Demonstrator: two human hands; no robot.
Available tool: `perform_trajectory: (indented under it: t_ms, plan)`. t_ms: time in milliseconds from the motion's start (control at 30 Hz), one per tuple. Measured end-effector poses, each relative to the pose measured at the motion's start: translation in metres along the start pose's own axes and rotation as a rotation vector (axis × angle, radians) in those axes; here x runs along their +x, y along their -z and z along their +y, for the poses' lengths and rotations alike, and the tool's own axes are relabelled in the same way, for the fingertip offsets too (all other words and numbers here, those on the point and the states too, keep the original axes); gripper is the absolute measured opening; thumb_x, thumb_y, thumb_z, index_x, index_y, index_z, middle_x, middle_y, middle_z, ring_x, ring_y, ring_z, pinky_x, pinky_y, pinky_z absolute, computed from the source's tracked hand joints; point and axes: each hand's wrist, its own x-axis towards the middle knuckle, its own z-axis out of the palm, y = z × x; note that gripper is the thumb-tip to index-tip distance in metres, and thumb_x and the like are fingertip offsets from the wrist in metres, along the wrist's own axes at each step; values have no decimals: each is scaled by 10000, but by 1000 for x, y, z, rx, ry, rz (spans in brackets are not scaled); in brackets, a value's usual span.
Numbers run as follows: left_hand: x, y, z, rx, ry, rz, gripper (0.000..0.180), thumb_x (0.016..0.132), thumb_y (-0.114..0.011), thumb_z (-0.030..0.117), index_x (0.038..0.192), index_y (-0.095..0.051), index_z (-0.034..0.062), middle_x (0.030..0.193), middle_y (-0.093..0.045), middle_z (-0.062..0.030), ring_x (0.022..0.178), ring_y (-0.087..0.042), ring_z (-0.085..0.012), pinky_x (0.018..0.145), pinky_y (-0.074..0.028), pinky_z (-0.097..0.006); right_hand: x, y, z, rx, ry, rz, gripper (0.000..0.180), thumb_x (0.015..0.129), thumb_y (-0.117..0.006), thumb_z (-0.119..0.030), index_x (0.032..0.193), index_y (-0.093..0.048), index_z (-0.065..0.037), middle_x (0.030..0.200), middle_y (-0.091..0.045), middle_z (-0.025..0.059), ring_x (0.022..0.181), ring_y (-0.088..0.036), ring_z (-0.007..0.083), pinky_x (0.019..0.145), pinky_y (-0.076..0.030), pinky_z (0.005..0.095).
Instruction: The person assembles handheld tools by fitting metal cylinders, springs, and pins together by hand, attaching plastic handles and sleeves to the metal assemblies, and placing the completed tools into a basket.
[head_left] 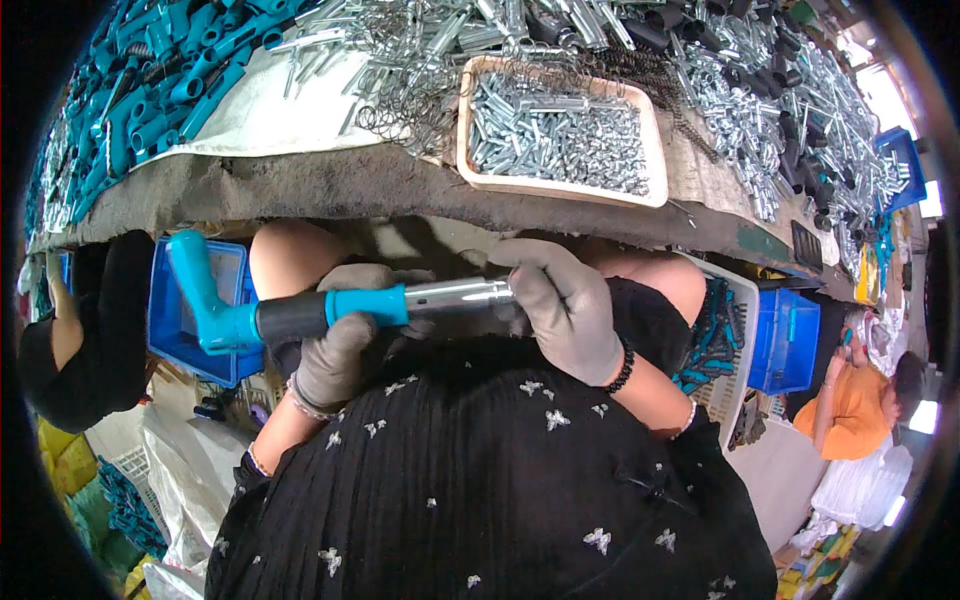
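A teal, L-shaped handled tool (pixel 213 308) lies level across my lap, with a black sleeve, a teal collar and a shiny metal tube pointing right. My gloved left hand (pixel 340 358) is closed round it from below at the black sleeve and teal collar. At the tube's right end, my gloved right hand (pixel 568 312) has its thumb and fingers bent against the metal. Whether a small part sits between those fingertips cannot be made out. The tool's bent teal end sticks out to the left, past my left hand.
Beyond my knees, a cloth-covered bench (pixel 300 190) carries a white tray (pixel 560 192) of small metal parts, heaped teal handles (pixel 165 110), springs (pixel 395 110) and metal pieces (pixel 750 140). Blue bins (pixel 235 365) and a pale crate (pixel 742 385) flank my legs. A co-worker in orange (pixel 858 410) sits at right.
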Motion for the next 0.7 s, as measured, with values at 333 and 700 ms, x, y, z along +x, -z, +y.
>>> perform_trajectory:
  t_ms: [333, 700]
  plan:
    - [-5, 14, -10, 22, -13, -34, 649, 835, -760, 515, 1246, -470, 105, 1198, -617, -200, 1002, -633, -268, 843, -546, -407, 0, 1, 19, -57, 33, -157, 298, 950, -694, -220, 1126, -587, -5, 769, -614, 61, 653, -588, 113, 645, -501, 268]
    - [-8, 14, -8, -82, 24, 5, 660, 826, -764, 513, 1254, -472, 104, 1208, -600, -215, 957, -629, -263, 855, -531, -415, -11, 3, 15, 125, -363, -271, 353, 964, -666, -221, 1211, -564, 9, 833, -625, 73, 688, -602, 122, 683, -496, 291]
